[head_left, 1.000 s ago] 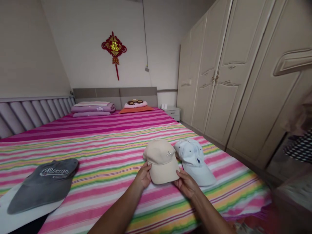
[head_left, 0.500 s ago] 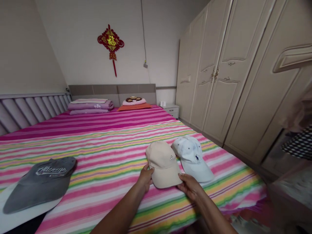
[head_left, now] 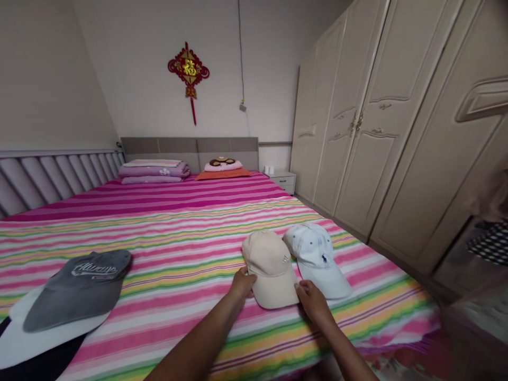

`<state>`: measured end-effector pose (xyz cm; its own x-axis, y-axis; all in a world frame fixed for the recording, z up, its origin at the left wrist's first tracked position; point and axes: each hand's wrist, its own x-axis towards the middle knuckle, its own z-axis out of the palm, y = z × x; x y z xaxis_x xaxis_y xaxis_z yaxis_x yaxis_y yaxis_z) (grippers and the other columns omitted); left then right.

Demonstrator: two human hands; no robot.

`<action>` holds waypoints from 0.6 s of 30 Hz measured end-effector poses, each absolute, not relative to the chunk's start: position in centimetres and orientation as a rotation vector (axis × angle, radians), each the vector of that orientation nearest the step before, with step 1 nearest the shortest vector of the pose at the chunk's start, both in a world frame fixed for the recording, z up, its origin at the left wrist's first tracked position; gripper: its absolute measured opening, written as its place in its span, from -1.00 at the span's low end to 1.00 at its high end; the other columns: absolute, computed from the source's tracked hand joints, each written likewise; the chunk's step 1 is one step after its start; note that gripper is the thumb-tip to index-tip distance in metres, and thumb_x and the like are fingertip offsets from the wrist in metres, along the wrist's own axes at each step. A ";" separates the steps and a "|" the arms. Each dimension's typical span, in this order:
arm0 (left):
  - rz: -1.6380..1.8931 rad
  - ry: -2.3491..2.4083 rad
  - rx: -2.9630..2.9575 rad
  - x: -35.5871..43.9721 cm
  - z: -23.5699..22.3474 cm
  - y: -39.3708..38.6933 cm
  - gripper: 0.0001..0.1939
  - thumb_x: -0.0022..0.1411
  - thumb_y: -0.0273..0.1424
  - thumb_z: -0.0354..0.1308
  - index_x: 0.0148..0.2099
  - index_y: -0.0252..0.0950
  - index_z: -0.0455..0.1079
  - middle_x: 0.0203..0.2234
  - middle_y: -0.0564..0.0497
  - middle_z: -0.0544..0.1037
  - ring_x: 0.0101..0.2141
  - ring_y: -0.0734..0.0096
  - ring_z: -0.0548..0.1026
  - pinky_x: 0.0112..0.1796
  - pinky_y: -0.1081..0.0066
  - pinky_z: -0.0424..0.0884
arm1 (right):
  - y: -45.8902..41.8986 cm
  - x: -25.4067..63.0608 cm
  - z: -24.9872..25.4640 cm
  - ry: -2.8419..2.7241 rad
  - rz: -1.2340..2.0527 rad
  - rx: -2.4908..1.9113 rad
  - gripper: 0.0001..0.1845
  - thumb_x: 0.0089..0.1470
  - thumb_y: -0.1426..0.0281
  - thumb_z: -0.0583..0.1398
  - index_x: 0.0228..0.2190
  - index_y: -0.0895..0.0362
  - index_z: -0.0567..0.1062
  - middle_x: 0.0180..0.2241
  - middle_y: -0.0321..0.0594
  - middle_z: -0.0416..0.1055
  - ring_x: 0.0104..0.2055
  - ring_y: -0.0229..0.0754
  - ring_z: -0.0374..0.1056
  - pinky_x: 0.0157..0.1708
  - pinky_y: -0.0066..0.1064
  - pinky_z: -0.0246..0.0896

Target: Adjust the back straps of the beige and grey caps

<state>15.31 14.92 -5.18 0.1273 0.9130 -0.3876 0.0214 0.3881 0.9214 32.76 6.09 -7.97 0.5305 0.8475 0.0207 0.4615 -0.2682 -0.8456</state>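
From my remote view, left to right, all places relative to the beige cap (head_left: 270,270). Well to its left, a grey cap (head_left: 79,291) with white lettering rests over a white brim (head_left: 35,346), with a dark item (head_left: 47,365) beneath. Beyond it and to the left, I note folded purple bedding (head_left: 154,173) and, higher, a red wall ornament (head_left: 189,69). My left hand (head_left: 242,283) has its grip clamped on the left edge of the beige cap's brim, thumb uppermost. The cap faces me, crown upright, over the striped bedspread (head_left: 170,312); I cannot tell whether its brim touches the cloth. My right hand (head_left: 313,301) has its grip pinched on the brim's right edge. Just beside the cap, to its right, lies a pale blue cap (head_left: 317,259); farther right stands a cream wardrobe (head_left: 349,159).
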 end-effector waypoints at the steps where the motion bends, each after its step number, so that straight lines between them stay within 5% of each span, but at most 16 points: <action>1: 0.834 1.280 0.990 15.3 -5.3 15.0 -0.65 -0.18 -0.56 0.15 -0.24 -0.28 0.30 -0.62 0.06 0.44 -0.57 0.35 0.41 -0.50 0.32 0.35 | 6.1 32.8 -7.9 -1.093 0.543 -1.928 -0.78 -0.05 0.30 0.04 -0.41 0.19 0.36 -0.45 -0.11 0.45 -0.35 -0.12 0.38 -0.34 -0.41 0.17; 6: 0.933 1.281 1.129 15.4 -5.8 15.9 -0.86 -0.18 -0.52 0.14 -0.43 -0.32 0.33 -0.57 -0.04 0.48 -0.46 0.27 0.45 -0.44 0.38 0.32 | 5.8 32.6 -7.8 -1.166 0.493 -1.998 -0.82 -0.03 0.34 0.03 -0.42 0.17 0.36 -0.41 -0.09 0.46 -0.31 -0.11 0.37 -0.35 -0.43 0.15; 12: 1.147 1.339 1.262 14.8 -4.8 18.4 -0.72 -0.05 -0.37 0.11 -0.22 -0.32 0.33 -0.16 -0.18 0.45 -0.12 0.19 0.37 -0.18 0.36 0.25 | 5.2 32.2 -7.5 -1.213 0.428 -2.067 -0.77 0.01 0.26 0.03 -0.38 0.17 0.34 -0.40 -0.04 0.45 -0.30 -0.07 0.37 -0.34 -0.41 0.13; 18: 1.177 1.275 1.410 15.3 -1.7 21.9 -0.87 -0.02 -0.39 0.11 -0.35 -0.28 0.41 -0.26 -0.06 0.52 -0.12 0.22 0.36 -0.12 0.37 0.19 | 4.6 31.9 -7.4 -1.248 0.402 -2.116 -0.75 0.03 0.23 0.01 -0.37 0.17 0.30 -0.43 -0.02 0.44 -0.33 -0.02 0.37 -0.38 -0.36 0.09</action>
